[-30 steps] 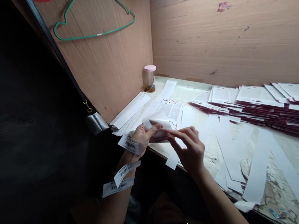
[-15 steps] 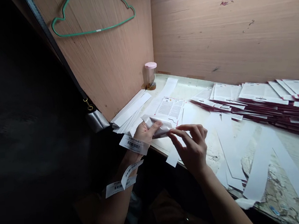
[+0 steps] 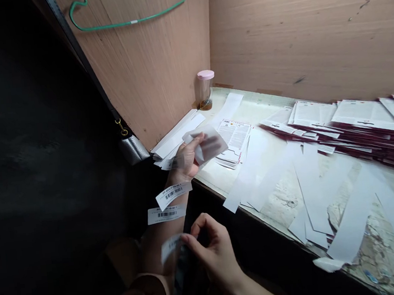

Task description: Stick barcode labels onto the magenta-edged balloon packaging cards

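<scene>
We've a worn off-white tabletop point(image 3: 288, 197) across R half of frame, w/ a long pile of flat white-and-maroon printed cards point(image 3: 360, 125) at mid-R. Our L hand point(image 3: 187, 160), approx. centre, grips a flat translucent white sheet point(image 3: 213, 142), thumb on top; our R hand point(image 3: 214, 246), btm centre, has thumb & index closed on one end of a small white rectangular barcode sticker point(image 3: 170, 247) over our L forearm point(image 3: 172, 228).

White labels point(image 3: 174, 195) bear black barcodes; cards point(image 3: 359, 116) white, dark-red edges; hanger point(image 3: 110, 26) green; jar lid point(image 3: 206, 74) pink; pouch point(image 3: 134, 149) silver; wall point(image 3: 294, 38) light-brown, wood-grained.
</scene>
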`<action>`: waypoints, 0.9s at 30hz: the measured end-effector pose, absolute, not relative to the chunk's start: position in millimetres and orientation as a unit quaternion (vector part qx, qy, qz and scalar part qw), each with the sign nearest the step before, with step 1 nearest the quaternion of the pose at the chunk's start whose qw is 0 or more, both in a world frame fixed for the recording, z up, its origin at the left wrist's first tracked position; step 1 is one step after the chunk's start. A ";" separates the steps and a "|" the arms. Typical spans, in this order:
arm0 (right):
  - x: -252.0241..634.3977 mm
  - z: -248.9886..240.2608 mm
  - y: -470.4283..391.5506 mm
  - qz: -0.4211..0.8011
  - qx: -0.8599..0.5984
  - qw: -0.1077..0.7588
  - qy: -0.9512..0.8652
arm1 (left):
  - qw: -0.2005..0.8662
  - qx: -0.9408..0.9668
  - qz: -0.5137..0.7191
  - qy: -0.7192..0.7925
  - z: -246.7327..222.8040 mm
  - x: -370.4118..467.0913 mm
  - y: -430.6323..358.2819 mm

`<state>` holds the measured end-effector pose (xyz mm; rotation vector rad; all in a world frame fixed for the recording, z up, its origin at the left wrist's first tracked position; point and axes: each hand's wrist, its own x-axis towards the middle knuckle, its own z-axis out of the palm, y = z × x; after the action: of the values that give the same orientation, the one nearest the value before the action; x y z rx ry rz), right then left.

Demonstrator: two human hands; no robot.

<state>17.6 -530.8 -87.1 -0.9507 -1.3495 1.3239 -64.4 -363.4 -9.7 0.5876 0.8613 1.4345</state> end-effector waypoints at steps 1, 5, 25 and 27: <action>10.7 -95.3 -529.8 0.549 -0.415 0.475 -0.549 | 0.629 0.263 0.629 0.373 -10.2 -63.4 -364.1; 12.7 -115.5 -517.3 0.485 -0.447 0.470 -0.587 | 0.621 0.267 0.634 0.375 -10.1 -62.9 -368.3; 93.8 -57.9 -413.5 -0.042 -0.370 0.607 -0.702 | 0.598 0.427 0.549 0.398 -16.8 -63.4 -392.5; 94.8 -59.4 -411.2 -0.064 -0.370 0.602 -0.705 | 0.598 0.416 0.550 0.408 -17.5 -60.5 -393.2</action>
<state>94.8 -411.2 -59.4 -0.8560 -1.6331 -0.1493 -60.5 -393.2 -17.5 0.9664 0.9478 1.2756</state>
